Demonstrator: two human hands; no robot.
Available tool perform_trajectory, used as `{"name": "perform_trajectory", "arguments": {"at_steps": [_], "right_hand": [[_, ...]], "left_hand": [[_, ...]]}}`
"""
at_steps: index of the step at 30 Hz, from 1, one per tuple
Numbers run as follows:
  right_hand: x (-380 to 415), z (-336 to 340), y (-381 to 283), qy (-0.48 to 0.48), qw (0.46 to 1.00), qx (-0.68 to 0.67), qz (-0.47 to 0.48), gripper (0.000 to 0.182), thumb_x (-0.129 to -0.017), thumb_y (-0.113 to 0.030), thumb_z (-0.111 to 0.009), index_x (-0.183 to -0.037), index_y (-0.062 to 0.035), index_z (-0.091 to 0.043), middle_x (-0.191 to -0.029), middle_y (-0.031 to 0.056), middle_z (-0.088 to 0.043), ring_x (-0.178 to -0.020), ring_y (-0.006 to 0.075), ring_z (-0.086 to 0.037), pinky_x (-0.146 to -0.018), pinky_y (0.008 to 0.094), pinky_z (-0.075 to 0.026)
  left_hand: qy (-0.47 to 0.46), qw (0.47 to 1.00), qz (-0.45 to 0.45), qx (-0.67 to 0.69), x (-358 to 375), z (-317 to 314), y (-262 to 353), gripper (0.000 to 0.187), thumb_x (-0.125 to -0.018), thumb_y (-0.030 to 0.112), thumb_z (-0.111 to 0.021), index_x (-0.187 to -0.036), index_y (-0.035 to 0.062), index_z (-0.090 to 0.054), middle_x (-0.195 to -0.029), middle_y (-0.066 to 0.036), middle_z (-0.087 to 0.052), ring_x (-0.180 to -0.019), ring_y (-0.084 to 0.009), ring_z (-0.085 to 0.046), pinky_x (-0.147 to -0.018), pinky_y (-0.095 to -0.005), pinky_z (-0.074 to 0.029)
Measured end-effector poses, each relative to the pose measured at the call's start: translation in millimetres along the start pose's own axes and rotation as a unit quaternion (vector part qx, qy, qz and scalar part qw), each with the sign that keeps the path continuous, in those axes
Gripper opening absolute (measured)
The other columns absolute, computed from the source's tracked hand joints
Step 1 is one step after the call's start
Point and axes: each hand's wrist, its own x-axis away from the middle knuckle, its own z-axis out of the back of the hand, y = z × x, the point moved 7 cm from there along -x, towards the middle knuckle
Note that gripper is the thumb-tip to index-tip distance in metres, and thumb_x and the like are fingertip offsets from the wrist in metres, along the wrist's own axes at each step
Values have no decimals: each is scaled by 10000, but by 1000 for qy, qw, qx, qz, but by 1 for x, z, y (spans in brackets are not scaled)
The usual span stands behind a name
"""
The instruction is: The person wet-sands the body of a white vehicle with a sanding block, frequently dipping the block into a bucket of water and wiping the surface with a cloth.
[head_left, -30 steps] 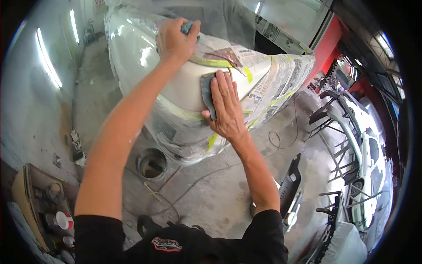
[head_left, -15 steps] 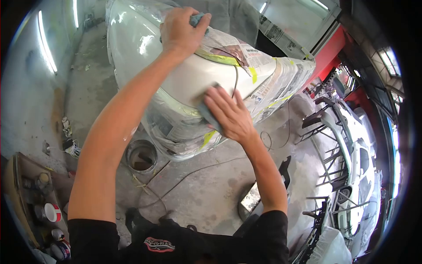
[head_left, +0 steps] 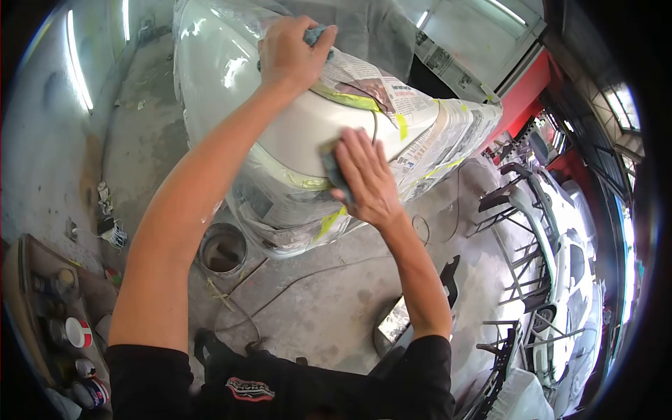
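My left hand [head_left: 292, 56] grips a crumpled blue-grey cloth [head_left: 319, 36] above the masked edge of a white car panel [head_left: 294, 129]. Lower down, my right hand [head_left: 364, 175] presses a grey pad [head_left: 336, 171] against the panel near its lower rim; its fingers lie along the pad. Newspaper [head_left: 399, 91], clear plastic and yellow-green tape [head_left: 401, 126] cover the areas around the bare panel. A thin dark line runs down the panel beside my right fingertips.
A bucket [head_left: 222, 248] stands on the floor below the car. At lower left is a bin [head_left: 31, 308] with cans. A hose [head_left: 301, 276] crosses the floor. Metal stands [head_left: 518, 259] and a white car [head_left: 574, 280] are at right.
My right hand and the pad have shifted slightly up and to the right on the panel. My left hand still holds the cloth in nearly the same place.
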Motion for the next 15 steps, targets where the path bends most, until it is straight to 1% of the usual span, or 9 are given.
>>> {"name": "perform_trajectory", "arguments": {"at_steps": [1,2,3,5,6,8,10,13,15], "right_hand": [[-22,3,-8,23,1000,-15,0,745,-922,-459,-603,-1491,-2,-455,-1597,167,-398,-1495,314,-362,-1195,520,-287],[-47,4,-21,-9,1000,4,20,729,-923,-423,-627,-1487,5,-451,-1576,187,-416,-1497,325,-352,-1194,514,-292],[-64,2,-31,18,999,2,46,736,-910,-396,-652,-1488,9,-441,-1578,180,-411,-1499,321,-346,-1190,509,-300],[-67,5,-29,-20,999,-2,47,734,-940,-451,-617,-1506,-16,-442,-1605,144,-389,-1495,323,-358,-1192,515,-300],[-52,10,-21,-22,1000,-6,17,724,-947,-435,-612,-1510,-16,-436,-1611,149,-379,-1500,324,-349,-1192,517,-298],[3,8,-10,-30,999,-20,-25,704,-959,-404,-603,-1519,-15,-425,-1622,161,-357,-1509,328,-331,-1193,522,-296],[52,-4,-11,-3,994,-45,-99,656,-982,-291,-607,-1537,-17,-389,-1592,186,-397,-1493,351,-350,-1193,490,-305],[79,6,-32,57,944,-240,-217,543,-1028,-170,-533,-1520,15,-399,-1579,216,-406,-1472,377,-380,-1195,469,-310],[89,18,-52,114,915,-264,-284,469,-1066,-162,-459,-1490,36,-434,-1523,229,-471,-1422,399,-440,-1181,446,-336]], "left_hand": [[9,1000,-7,2,-2,0,0,354,-873,410,-737,-913,59,-709,-895,-120,-671,-914,-344,-625,-824,-475,-473],[17,1000,-13,5,-2,2,0,348,-875,403,-738,-905,58,-706,-892,-122,-672,-908,-344,-626,-819,-470,-475],[19,1000,-22,4,0,2,0,340,-881,375,-748,-896,40,-693,-883,-130,-670,-878,-339,-626,-803,-445,-482],[18,999,-45,14,-3,0,1,330,-892,320,-768,-877,5,-668,-863,-146,-667,-818,-327,-628,-771,-396,-495],[7,998,-57,19,-3,2,4,321,-894,312,-771,-878,11,-662,-870,-136,-660,-813,-310,-622,-761,-385,-491],[10,999,-32,11,-3,2,5,336,-895,327,-771,-874,12,-656,-877,-131,-655,-815,-302,-620,-758,-387,-490],[15,1000,-17,14,-1,6,5,357,-905,350,-762,-862,16,-645,-868,-117,-637,-810,-295,-604,-753,-391,-482],[-9,1000,-3,17,-2,3,0,342,-901,401,-735,-870,66,-677,-888,-102,-647,-900,-329,-609,-839,-457,-459],[-8,999,-8,34,-1,3,-1,347,-907,399,-737,-872,60,-671,-880,-99,-644,-890,-329,-604,-840,-451,-456]]}}
